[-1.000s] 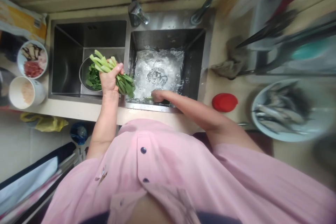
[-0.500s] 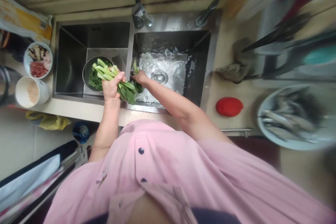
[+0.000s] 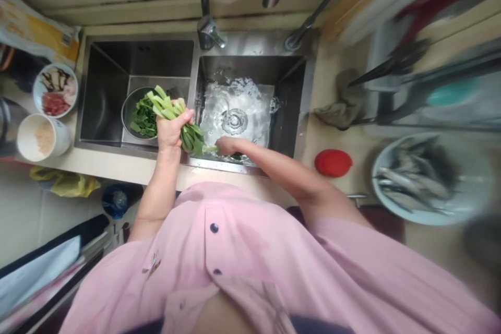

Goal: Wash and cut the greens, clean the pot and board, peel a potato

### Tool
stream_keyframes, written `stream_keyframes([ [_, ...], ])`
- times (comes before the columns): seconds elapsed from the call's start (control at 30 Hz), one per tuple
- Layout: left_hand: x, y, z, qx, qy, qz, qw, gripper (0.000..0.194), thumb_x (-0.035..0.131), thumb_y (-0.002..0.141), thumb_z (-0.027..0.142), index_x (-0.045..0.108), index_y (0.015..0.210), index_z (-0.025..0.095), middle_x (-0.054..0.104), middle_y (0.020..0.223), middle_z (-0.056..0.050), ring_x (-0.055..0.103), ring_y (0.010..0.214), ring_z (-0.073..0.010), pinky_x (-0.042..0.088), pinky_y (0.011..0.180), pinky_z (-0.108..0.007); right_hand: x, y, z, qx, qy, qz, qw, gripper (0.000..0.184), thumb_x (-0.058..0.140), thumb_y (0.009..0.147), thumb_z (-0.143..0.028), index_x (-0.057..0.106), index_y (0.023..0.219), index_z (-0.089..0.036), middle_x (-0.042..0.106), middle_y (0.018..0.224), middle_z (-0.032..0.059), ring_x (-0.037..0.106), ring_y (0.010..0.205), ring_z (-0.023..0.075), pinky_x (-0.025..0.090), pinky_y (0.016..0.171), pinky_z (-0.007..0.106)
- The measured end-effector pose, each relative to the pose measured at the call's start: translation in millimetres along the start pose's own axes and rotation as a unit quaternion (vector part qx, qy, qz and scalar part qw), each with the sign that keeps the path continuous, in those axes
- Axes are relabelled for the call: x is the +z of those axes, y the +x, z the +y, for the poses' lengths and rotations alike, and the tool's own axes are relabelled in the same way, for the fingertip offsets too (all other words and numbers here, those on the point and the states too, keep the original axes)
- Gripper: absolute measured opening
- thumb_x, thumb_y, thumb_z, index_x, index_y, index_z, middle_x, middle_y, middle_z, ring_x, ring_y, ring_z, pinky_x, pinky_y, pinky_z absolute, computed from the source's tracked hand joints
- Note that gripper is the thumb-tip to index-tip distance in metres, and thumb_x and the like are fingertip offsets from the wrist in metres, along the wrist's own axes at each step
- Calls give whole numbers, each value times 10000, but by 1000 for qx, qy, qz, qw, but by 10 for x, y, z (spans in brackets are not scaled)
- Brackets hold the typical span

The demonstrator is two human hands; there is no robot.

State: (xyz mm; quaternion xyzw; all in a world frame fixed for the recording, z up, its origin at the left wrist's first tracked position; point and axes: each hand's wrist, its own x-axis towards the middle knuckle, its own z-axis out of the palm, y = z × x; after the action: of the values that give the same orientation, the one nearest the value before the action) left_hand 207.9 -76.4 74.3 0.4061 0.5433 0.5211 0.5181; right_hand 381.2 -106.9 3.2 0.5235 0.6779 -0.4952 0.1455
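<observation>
- Right hand [image 3: 227, 146] had shifted since the earlier head-view frame, from the leaves beside the bunch down to the front edge of the right basin, drawing out one stalk.
- Head view, hands: the left hand [image 3: 170, 133] was closed around the middle of a bunch of bok choy [image 3: 190, 138], held over the divider between the basins, pale stems pointing up and to the left. Fingers of the right hand [image 3: 223, 144] were curled shut on a pale stalk [image 3: 209, 149] running out from the bunch (its far end hidden in the fist).
- Head view, sink: water [image 3: 238, 96] churned in the right basin of a stainless double sink [image 3: 250, 44], around the drain [image 3: 234, 121]. A steel bowl [image 3: 127, 115] of leafy greens [image 3: 143, 122] stood in the left basin, just beneath the bunch.
- Head view, counter: a red round object [image 3: 333, 163] lay right of the sink, near a white bowl [image 3: 469, 193] of small fish [image 3: 407, 182].
</observation>
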Motion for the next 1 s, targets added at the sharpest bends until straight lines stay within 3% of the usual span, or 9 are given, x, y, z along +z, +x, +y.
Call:
stream_keyframes([
  [0.03, 16, -11, 1, 2, 0, 0, 1000, 597, 974, 566, 466, 537, 901, 237, 585, 718, 48, 617, 600, -146, 510, 624, -317, -54, -25, 74, -4, 28, 18, 999, 38, 746, 803, -136, 724, 773, -128, 694, 705, 64, 685, 748, 199, 524, 724, 272],
  [0.1, 62, -44, -21, 0, 6, -6, 1000, 560, 980, 542, 404, 551, 857, 233, 598, 693, 50, 578, 535, -126, 500, 578, -297, -222, -96, 245, -21, 150, 95, 984, 153, 660, 914, -269, 717, 945, -130, 683, 767, 44, 646, 712, 163, 522, 705, 262],
  [0.23, 288, -167, -119, -11, 30, -37, 999, 358, 937, 619, 291, 619, 764, 217, 618, 636, 34, 597, 529, -135, 550, 601, -304, -481, -295, 366, -95, 403, 261, 872, 483, 630, 904, -599, 635, 1141, -178, 622, 802, 0, 594, 691, 147, 523, 676, 270],
  [0.37, 592, -289, -141, 11, 16, -82, 996, 247, 916, 659, 261, 714, 793, 217, 738, 805, -16, 734, 780, -208, 619, 836, -391, -475, -453, 119, -161, 457, 313, 817, 587, 598, 850, -737, 607, 1124, -217, 681, 954, 45, 680, 910, 206, 566, 820, 311],
  [0.47, 706, -320, -91, 21, -23, -107, 994, 335, 925, 647, 250, 760, 939, 239, 779, 1018, -25, 746, 1042, -263, 569, 1038, -460, -436, -510, -60, -213, 486, 305, 791, 618, 543, 869, -753, 589, 1187, -225, 705, 1178, 91, 680, 1135, 244, 555, 984, 349],
  [0.63, 696, -328, -6, 6, -22, -127, 992, 349, 950, 626, 316, 765, 903, 211, 787, 1005, -55, 745, 1065, -307, 540, 1078, -521, -421, -555, -137, -220, 478, 275, 805, 719, 376, 947, -731, 474, 1461, -237, 598, 1474, 129, 607, 1330, 265, 525, 1079, 390],
  [0.8, 653, -324, -49, 3, -35, -103, 994, 348, 948, 651, 416, 738, 857, 230, 797, 950, -51, 764, 1006, -323, 580, 987, -520, -384, -557, -101, -281, 425, 250, 823, 709, 403, 964, -700, 526, 1498, -250, 603, 1462, 111, 547, 1396, 264, 421, 1203, 429],
  [0.9, 641, -308, -114, -7, -30, -84, 996, 394, 951, 619, 439, 735, 876, 232, 796, 972, -49, 752, 1069, -343, 577, 989, -513, -371, -528, -81, -281, 340, 316, 840, 700, 400, 961, -737, 630, 1396, -239, 525, 1518, 116, 424, 1493, 272, 317, 1273, 431],
  [1.0, 654, -306, -135, -34, -57, -100, 993, 490, 967, 566, 471, 747, 922, 215, 798, 1023, -84, 744, 1091, -346, 569, 1019, -493, -377, -483, -83, -252, 296, 391, 834, 764, 297, 965, -774, 623, 1376, -218, 428, 1571, 138, 419, 1489, 280, 345, 1257, 426],
])
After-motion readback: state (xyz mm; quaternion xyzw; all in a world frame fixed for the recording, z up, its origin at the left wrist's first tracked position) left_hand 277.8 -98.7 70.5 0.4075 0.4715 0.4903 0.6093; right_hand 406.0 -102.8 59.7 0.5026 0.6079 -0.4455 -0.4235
